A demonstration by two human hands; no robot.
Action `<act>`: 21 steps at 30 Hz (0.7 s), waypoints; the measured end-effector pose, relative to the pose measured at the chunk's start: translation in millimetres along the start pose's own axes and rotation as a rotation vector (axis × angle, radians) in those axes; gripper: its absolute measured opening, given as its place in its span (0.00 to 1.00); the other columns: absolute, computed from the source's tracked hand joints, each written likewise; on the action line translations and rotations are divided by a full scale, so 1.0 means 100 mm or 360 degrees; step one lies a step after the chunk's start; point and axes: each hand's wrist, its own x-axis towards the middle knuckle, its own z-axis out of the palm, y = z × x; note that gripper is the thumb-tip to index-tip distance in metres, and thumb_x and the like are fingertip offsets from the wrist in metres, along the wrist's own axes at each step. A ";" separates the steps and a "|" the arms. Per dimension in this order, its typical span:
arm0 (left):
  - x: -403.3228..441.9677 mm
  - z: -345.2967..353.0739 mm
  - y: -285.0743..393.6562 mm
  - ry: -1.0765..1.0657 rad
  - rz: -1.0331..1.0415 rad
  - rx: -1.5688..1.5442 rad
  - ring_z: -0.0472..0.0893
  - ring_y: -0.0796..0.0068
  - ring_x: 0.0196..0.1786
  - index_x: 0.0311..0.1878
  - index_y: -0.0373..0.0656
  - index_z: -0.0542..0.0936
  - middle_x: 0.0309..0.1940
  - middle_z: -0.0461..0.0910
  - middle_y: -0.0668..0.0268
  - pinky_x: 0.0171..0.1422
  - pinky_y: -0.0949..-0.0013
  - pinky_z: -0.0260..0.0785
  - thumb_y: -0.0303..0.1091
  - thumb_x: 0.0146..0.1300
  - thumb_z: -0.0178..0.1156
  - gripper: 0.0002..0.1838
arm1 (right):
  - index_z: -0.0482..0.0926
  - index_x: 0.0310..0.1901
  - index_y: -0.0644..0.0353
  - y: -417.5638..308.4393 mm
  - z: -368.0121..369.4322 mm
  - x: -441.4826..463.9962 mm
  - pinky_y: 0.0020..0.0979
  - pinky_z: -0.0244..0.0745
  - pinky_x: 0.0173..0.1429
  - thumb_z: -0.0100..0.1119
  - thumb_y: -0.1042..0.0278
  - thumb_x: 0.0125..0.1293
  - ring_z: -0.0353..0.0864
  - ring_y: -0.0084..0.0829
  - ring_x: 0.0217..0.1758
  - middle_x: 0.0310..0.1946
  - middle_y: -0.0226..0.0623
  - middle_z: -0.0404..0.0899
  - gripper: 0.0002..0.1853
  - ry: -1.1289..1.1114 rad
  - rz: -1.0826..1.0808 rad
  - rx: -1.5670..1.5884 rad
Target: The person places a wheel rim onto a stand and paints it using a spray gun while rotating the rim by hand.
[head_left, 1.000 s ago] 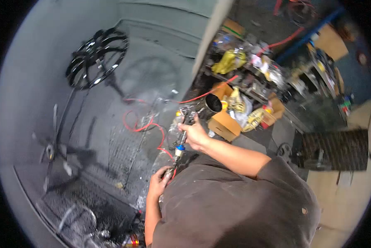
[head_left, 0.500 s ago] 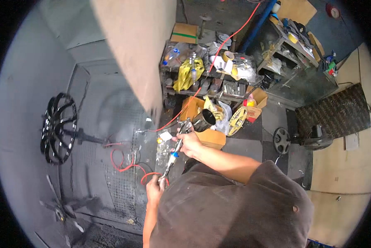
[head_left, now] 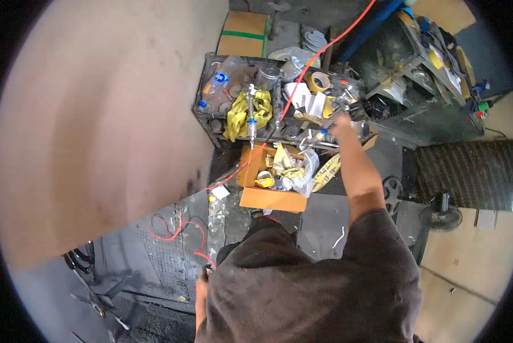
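My right hand [head_left: 342, 126] is stretched over the cluttered bench, closed around a spray gun [head_left: 316, 137] whose metal handle end and blue ring point down to the left. Motion smears the gun's front and cup. Low at the left beside my body, my left hand [head_left: 201, 288] is closed at the end of a red air hose [head_left: 205, 256]; its fingers are partly hidden. A second metal spray gun [head_left: 252, 117] with a blue ring lies against a crumpled yellow bag [head_left: 233, 127] on the bench, left of my right hand.
Tape rolls [head_left: 317, 82], bottles and cans crowd the bench [head_left: 211, 128]. An open cardboard box [head_left: 273, 200] of rubbish stands below it. Another red hose [head_left: 302, 86] crosses in front. A pale panel [head_left: 96, 143] fills the left; a fan [head_left: 441, 216] stands right.
My right hand has carried the spray gun up and right, over the bench. My left hand has parted from the gun and dropped to my side. The view has shifted right.
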 end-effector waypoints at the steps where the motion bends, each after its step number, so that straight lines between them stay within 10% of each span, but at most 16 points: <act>1: 0.00 0.04 -0.01 -0.0037 -0.0064 -0.0093 0.80 0.71 0.44 0.59 0.42 0.75 0.41 0.83 0.57 0.49 0.65 0.71 0.40 0.74 0.56 0.16 | 0.83 0.33 0.56 0.15 0.00 0.14 0.40 0.80 0.49 0.76 0.49 0.45 0.82 0.47 0.39 0.36 0.45 0.83 0.21 0.0040 -0.0007 0.0047; 4: 0.02 0.09 -0.05 0.0022 -0.0255 -0.0381 0.78 0.74 0.44 0.60 0.43 0.75 0.41 0.82 0.60 0.50 0.67 0.71 0.40 0.74 0.57 0.17 | 0.81 0.43 0.58 0.38 0.27 0.42 0.39 0.76 0.54 0.68 0.52 0.60 0.82 0.41 0.46 0.41 0.41 0.83 0.18 -0.0225 0.0368 0.0274; 7: 0.04 0.07 -0.07 0.0123 -0.0347 -0.0535 0.76 0.78 0.45 0.61 0.43 0.74 0.41 0.81 0.62 0.51 0.69 0.70 0.40 0.74 0.57 0.17 | 0.78 0.49 0.60 0.19 0.52 0.50 0.39 0.75 0.56 0.66 0.60 0.61 0.80 0.42 0.49 0.46 0.44 0.81 0.18 0.0197 0.1683 0.3091; 8: 0.08 0.06 -0.08 0.0142 -0.0357 -0.0528 0.75 0.79 0.45 0.61 0.44 0.74 0.41 0.80 0.63 0.51 0.70 0.70 0.40 0.74 0.57 0.17 | 0.77 0.51 0.60 0.17 0.60 0.47 0.38 0.75 0.57 0.66 0.62 0.61 0.80 0.42 0.50 0.47 0.45 0.80 0.19 0.0319 0.1787 0.3301; 13: 0.18 0.05 -0.14 0.0218 -0.0417 -0.0504 0.76 0.78 0.46 0.61 0.44 0.75 0.43 0.81 0.64 0.53 0.71 0.70 0.37 0.74 0.58 0.16 | 0.69 0.64 0.60 -0.24 0.47 0.29 0.36 0.73 0.57 0.62 0.68 0.63 0.77 0.36 0.54 0.51 0.39 0.78 0.27 0.0936 0.1830 0.2008; 15: 0.15 0.09 -0.04 0.0265 -0.0390 -0.0426 0.75 0.78 0.46 0.61 0.44 0.75 0.43 0.80 0.64 0.53 0.71 0.69 0.36 0.73 0.58 0.17 | 0.72 0.61 0.66 -0.69 0.05 0.08 0.32 0.71 0.59 0.63 0.68 0.65 0.77 0.33 0.54 0.54 0.43 0.78 0.24 0.1209 0.0971 0.1843; 21: 0.10 0.41 -0.27 0.0229 -0.0555 -0.0634 0.75 0.78 0.41 0.63 0.44 0.74 0.39 0.81 0.63 0.49 0.69 0.71 0.37 0.72 0.60 0.19 | 0.80 0.48 0.71 -2.13 -0.53 0.62 0.30 0.72 0.56 0.65 0.64 0.64 0.77 0.26 0.52 0.47 0.39 0.81 0.17 0.0044 0.0470 0.2672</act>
